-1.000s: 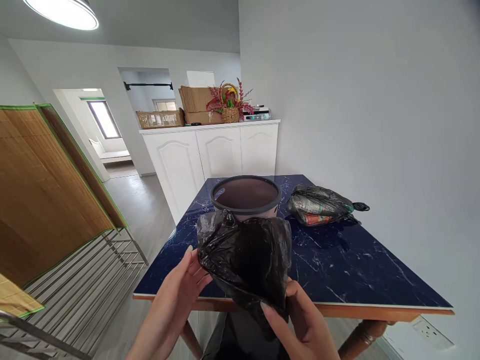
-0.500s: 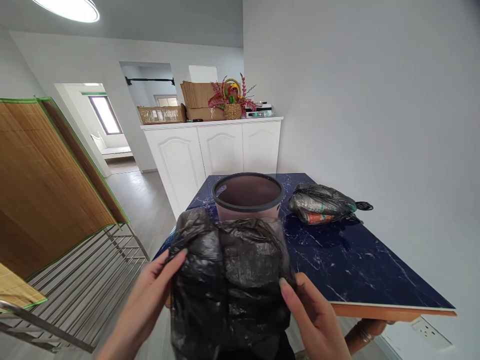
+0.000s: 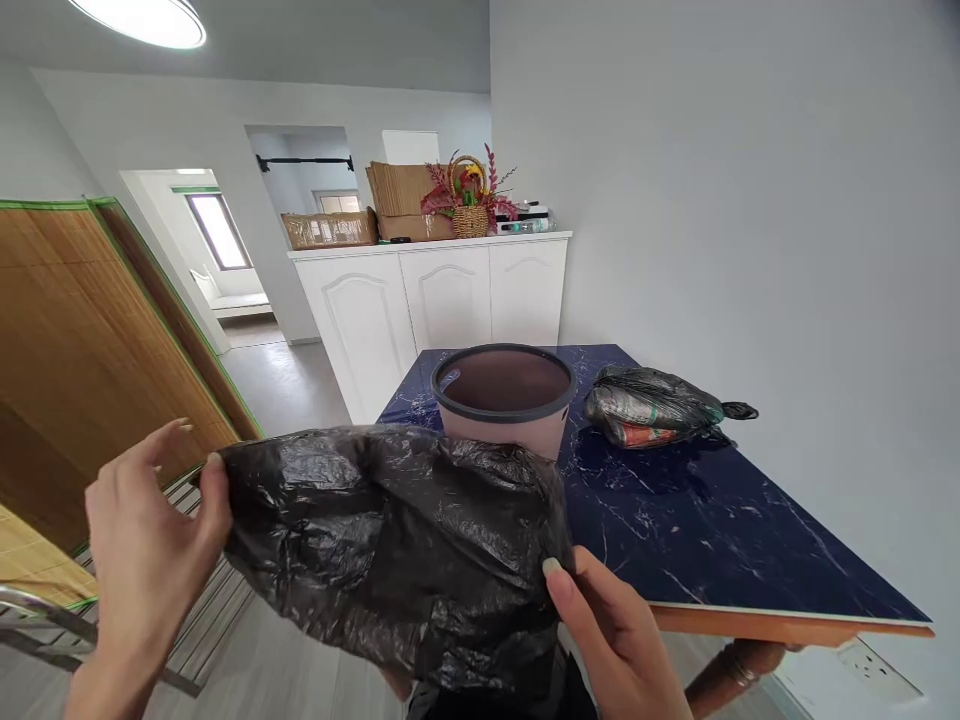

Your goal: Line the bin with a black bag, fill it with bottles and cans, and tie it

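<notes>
A thin, wrinkled black plastic bag (image 3: 397,550) is stretched out sideways in front of me, between my two hands. My left hand (image 3: 154,530) has the bag's upper left corner at its thumb, with the index finger raised apart from it. My right hand (image 3: 619,625) pinches the bag's right edge, thumb on the near side and fingers behind. Just beyond the bag stands a pinkish trash bin (image 3: 510,432) with a dark rim, upright on the table. The bag hides the bin's lower part.
The blue marble-patterned table (image 3: 712,540) carries a knotted black bag with packages inside (image 3: 652,408) on the right. A metal rack (image 3: 217,610) with bamboo mats (image 3: 97,330) stands at left. Behind are a white cabinet (image 3: 442,300) and, on it, cardboard boxes and a flower basket (image 3: 470,220).
My left hand has moved out to the left, drawing the bag's left side with it. The bag is now spread wide and tilted. My right hand has stayed nearly in place.
</notes>
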The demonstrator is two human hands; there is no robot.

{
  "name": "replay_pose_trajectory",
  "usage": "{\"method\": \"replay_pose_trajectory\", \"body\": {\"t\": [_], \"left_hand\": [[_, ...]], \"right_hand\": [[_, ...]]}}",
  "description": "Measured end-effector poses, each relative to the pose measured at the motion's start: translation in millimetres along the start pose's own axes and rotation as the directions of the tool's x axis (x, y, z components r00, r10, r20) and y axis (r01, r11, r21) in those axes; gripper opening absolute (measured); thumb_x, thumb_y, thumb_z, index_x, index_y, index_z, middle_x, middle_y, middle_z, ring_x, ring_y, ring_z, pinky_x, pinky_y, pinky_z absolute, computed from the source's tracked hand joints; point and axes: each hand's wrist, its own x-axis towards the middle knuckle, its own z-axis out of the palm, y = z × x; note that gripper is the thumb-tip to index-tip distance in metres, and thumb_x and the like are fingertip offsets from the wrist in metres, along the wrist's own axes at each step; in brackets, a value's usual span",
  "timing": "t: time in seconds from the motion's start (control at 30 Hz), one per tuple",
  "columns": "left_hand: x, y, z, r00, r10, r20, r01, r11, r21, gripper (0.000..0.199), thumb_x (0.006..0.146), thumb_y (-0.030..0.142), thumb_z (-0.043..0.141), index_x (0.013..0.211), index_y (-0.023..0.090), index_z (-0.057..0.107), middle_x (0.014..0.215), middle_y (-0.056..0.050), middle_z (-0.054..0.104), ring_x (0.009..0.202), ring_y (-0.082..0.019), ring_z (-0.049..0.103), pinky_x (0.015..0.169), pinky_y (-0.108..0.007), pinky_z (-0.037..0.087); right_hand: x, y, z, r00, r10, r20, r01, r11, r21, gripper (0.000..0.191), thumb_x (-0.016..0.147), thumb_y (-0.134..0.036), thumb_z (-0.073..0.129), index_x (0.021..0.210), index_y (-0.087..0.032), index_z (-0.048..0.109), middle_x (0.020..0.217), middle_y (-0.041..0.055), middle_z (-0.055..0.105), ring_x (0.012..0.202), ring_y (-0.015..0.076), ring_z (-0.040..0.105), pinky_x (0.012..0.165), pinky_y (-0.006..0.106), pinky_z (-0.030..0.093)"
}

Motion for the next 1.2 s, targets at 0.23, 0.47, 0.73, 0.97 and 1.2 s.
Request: {"method": "replay_pose_trajectory", "body": {"t": [0.23,0.47,0.73,0.97,1.2], "left_hand": [[-55.2,82.7,-3.8,0.729,0.499,0.468,-0.184,0.802,-0.568,0.021,0.100,0.048,0.065,0.102,0.029,0.073,0.105,-0.003,0.075,0.100,-0.025,0.069,0.093,-0.033,0.051],[-72.6,121.6,10.7,0.597,0.475,0.646,0.033,0.791,-0.611,0.041,0.104,0.052,0.054,0.076,0.022,0.057,0.071,0.001,0.060,0.067,-0.016,0.054,0.064,-0.027,0.043],[-58.2,89.3,-2.0,0.811,0.197,0.550,0.190,0.802,-0.567,0.044,0.099,0.059,0.060,0.074,0.023,0.060,0.070,0.001,0.056,0.065,-0.016,0.053,0.057,-0.023,0.044],[-43.6,11.2,-27.3,0.871,0.266,0.413,-0.118,0.929,-0.351,0.030,0.090,0.058,0.071,0.100,0.030,0.070,0.109,-0.001,0.075,0.099,-0.027,0.070,0.092,-0.033,0.054],[-15.1,95.4,-33.3,0.711,0.559,0.426,-0.283,0.783,-0.554,0.059,0.087,0.049,0.079,0.142,0.037,0.064,0.141,-0.005,0.070,0.124,-0.033,0.068,0.088,-0.035,0.061]], "right_hand": [[4.0,-2.6,21.4,0.974,-0.068,0.214,0.058,0.997,0.049,0.040,0.101,-0.050,0.063,0.073,-0.022,0.060,0.074,0.0018,0.059,0.071,0.0166,0.055,0.064,0.025,0.048],[5.0,-0.2,30.6,0.964,-0.182,0.196,0.156,0.977,0.143,0.041,0.094,-0.041,0.075,0.068,-0.022,0.050,0.072,-0.0016,0.059,0.065,0.0128,0.050,0.063,0.024,0.044],[8.1,-12.7,15.5,0.989,0.141,0.046,-0.145,0.985,0.093,0.057,0.094,-0.070,0.064,0.070,-0.024,0.041,0.068,-0.0054,0.028,0.060,0.0120,0.028,0.052,0.024,0.030],[25.5,-16.4,4.4,0.997,0.025,0.079,-0.032,0.996,0.080,0.054,0.100,-0.065,0.057,0.070,-0.025,0.037,0.068,-0.0063,0.025,0.059,0.0117,0.024,0.050,0.023,0.028],[44.7,-52.0,16.3,0.955,-0.183,0.234,0.181,0.983,0.031,0.044,0.102,-0.044,0.062,0.068,-0.024,0.042,0.065,-0.0066,0.036,0.059,0.0104,0.031,0.054,0.022,0.033]]}}
